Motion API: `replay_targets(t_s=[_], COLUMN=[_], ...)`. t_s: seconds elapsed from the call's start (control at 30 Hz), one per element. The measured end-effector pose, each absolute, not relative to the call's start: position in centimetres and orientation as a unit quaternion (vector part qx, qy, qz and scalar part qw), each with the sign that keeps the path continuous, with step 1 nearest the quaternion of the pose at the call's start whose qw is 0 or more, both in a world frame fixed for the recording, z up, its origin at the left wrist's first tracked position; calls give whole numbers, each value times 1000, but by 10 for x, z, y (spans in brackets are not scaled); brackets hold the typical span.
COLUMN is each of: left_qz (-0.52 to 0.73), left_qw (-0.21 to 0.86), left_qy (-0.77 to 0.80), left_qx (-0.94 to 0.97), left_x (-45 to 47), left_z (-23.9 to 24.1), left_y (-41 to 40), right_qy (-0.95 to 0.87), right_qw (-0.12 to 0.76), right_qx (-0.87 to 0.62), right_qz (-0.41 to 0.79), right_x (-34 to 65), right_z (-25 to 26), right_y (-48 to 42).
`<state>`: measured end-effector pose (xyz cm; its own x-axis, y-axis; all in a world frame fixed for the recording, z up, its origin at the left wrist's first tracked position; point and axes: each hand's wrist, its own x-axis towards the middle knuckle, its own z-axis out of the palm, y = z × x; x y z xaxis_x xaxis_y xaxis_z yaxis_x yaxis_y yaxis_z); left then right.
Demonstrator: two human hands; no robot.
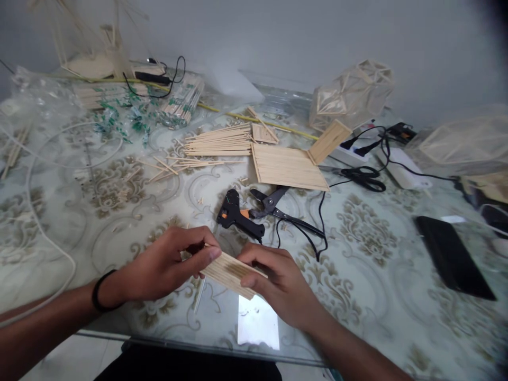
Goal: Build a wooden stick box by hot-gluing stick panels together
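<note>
Between my two hands is a small panel of wooden sticks (228,272), tilted above the near edge of the table. My left hand (170,264), with a black band at the wrist, pinches its left end between thumb and fingers. On the right end, my right hand (278,280) grips with the thumb on top and fingers at the far edge. Just beyond lie a black hot glue gun (240,217) and black-handled pliers (286,211). Farther back rests a larger stick panel (289,166) with a narrow upright piece (329,142) at its right.
Loose wooden sticks (218,142) lie left of the larger panel. Scissors (363,177), a power strip (351,153) and cables are at the right, near a black phone (454,256). Plastic packaging (47,100) and stick-frame models (351,95) stand along the back.
</note>
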<state>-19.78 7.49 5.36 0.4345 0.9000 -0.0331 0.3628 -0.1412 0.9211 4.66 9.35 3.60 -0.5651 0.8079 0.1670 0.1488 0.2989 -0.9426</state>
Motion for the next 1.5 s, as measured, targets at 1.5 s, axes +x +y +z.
replay_targets(t_s=[1.5], left_qz=[331], left_qw=[389], left_qy=[431], left_qx=[744], left_x=[-190], left_z=[45], left_y=[71], right_qy=[-782], right_qw=[308], right_qx=[-315], right_qz=[441], right_x=[42], right_z=[31], right_y=[90])
